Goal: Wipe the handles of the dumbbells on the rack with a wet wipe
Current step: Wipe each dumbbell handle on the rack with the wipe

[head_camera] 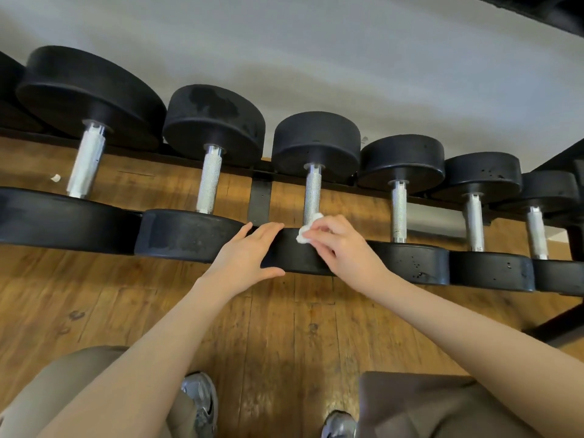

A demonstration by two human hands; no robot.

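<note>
A row of black dumbbells lies on a rack [259, 197], handles running near to far, the heads shrinking in size from left to right. The right hand [343, 248] pinches a crumpled white wipe [308, 230] between curled fingers and thumb, and presses it against the near end of the handle [313, 196] of the middle dumbbell [316, 139], just where the handle meets the near head. The left hand [245, 257] lies open, fingers straight and flat on top of that same near head, thumb spread out along its near edge; it holds nothing. The two hands are close together, left of and right of the handle's base.

To the left sit two larger dumbbells with knurled silver handles; to the right, three smaller ones. A small white scrap [55, 178] lies on the wooden floor [284, 327] at far left, beside the biggest handle. At the near edge, the person's knees and grey shoes [202, 403] show.
</note>
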